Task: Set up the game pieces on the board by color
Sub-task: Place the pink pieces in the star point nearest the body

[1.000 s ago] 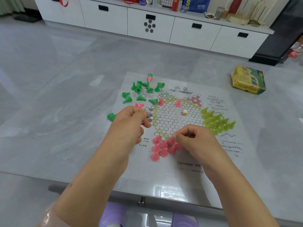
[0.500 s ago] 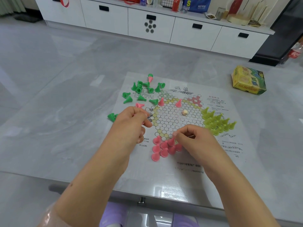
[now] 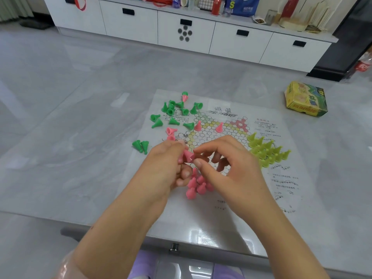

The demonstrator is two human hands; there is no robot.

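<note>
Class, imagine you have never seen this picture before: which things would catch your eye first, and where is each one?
First, the two hands meeting over the middle of the paper board, the left hand and the right hand both on one pink piece. Next, the colour groups: scattered green pieces at the far left, the neat yellow-green pieces on the right, the pink cluster below the hands.

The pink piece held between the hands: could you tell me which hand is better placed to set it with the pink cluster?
Probably the right hand: it hovers directly above the pink cluster and touches the pink piece.
</note>
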